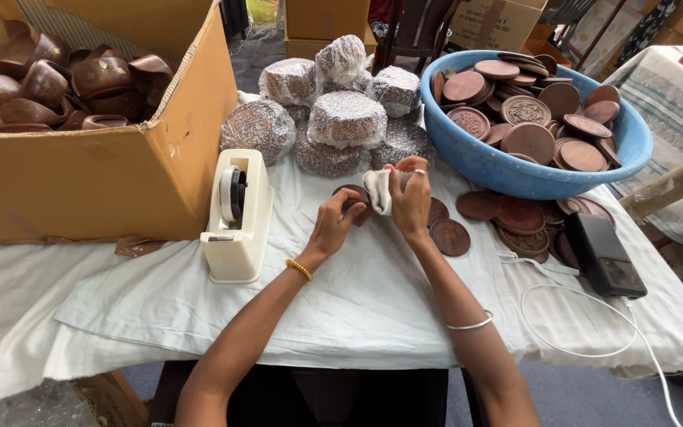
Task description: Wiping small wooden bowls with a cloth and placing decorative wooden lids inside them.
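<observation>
Two hands work at the middle of the desk [373, 308], which is draped in white sheeting. Left hand [335, 221] has its grip closed on the edge of a round brown wooden disc [355, 199], held just above the sheeting. Right hand [411, 198] has its grip closed on a small white cloth [378, 190], pressed against the disc. More loose discs [450, 236] lie flat on the sheeting just right of the hands. A blue basin [515, 175], further right and behind, is heaped with similar discs. Bubble-wrapped bundles [347, 119] are stacked directly behind the hands. A cream tape dispenser [237, 213] stands left of the left hand. A cardboard box [104, 174] of dark wooden bowls occupies the far left. A black device [606, 253] with a white cable lies at the right edge.
</observation>
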